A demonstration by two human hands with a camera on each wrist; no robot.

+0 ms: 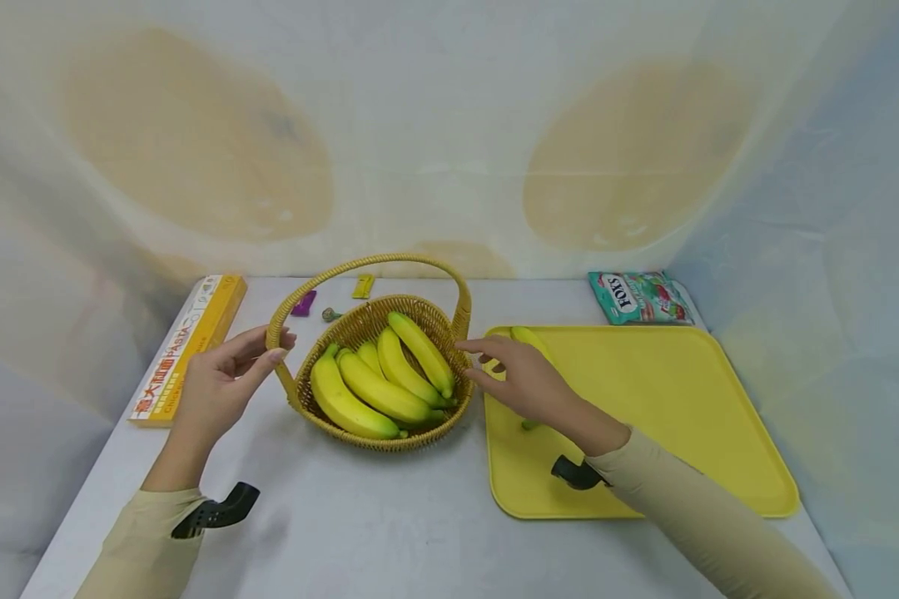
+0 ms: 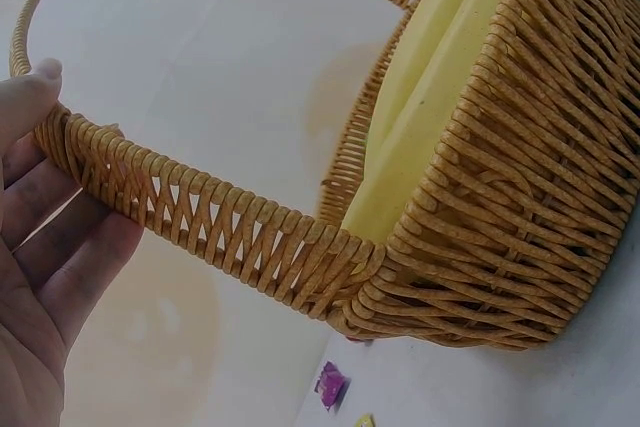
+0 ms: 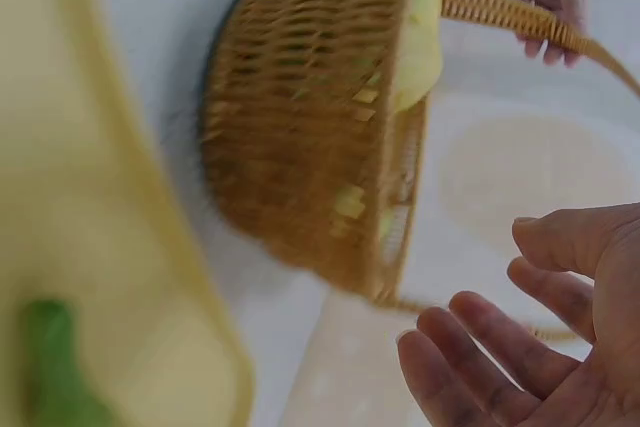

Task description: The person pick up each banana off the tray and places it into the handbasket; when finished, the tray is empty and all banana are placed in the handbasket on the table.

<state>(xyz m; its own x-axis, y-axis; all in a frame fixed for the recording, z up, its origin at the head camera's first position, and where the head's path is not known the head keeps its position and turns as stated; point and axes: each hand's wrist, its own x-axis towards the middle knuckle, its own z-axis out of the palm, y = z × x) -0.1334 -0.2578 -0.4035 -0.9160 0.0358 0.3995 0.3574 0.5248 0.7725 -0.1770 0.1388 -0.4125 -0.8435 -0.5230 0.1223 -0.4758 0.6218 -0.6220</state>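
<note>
A wicker basket with a tall arched handle stands in the middle of the table and holds several yellow bananas. My left hand holds the left side of that handle, thumb on one face and fingers behind it, as the left wrist view shows on the handle. Beside the basket's right rim hovers my right hand, its fingers loosely bent with nothing between them. Another banana lies on the yellow tray, partly hidden under my right hand and wrist.
At the left lies a pasta box. Behind the basket are a purple wrapped candy, a yellow one and a small lollipop-like item. A teal Fox's bag sits behind the tray. Pale curtains surround the table.
</note>
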